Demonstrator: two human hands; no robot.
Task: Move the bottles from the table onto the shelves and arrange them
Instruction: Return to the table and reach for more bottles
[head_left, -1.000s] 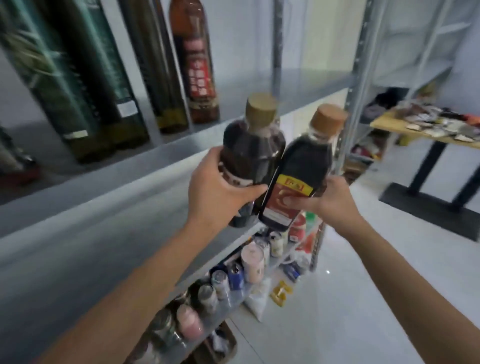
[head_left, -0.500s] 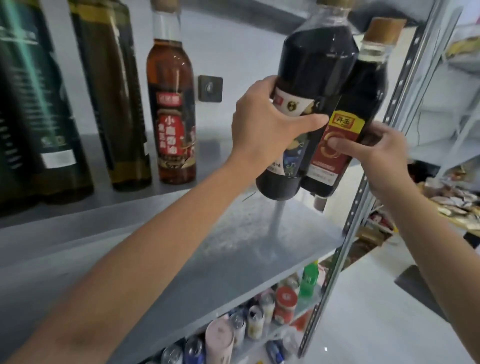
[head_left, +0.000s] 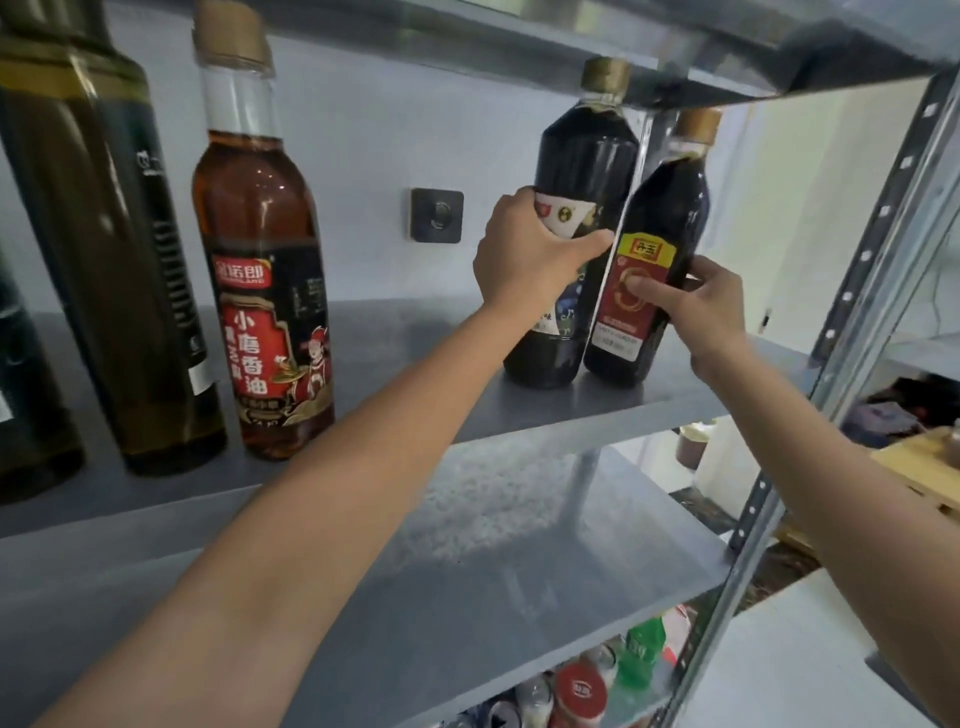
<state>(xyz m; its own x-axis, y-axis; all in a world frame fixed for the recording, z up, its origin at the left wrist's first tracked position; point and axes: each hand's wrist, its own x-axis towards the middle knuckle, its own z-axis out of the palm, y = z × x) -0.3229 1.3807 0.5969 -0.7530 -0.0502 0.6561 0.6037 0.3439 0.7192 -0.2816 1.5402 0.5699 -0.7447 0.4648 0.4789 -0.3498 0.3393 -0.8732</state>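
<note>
Head cam: the white-label bottle (head_left: 576, 156) and the red-label bottle (head_left: 655, 218), both dark, sit on the shelf (head_left: 415, 332), touching side by side. The left hand (head_left: 530, 254) is wrapped round the first. The right hand (head_left: 701, 306) grips the second, thumb on its label. Looks like the set-down step, so next I'd guess let go and straighten them. The amber bottle (head_left: 260, 260) further left reads 小磨香油. The red label's yellow tag is too blurry to read.
</note>
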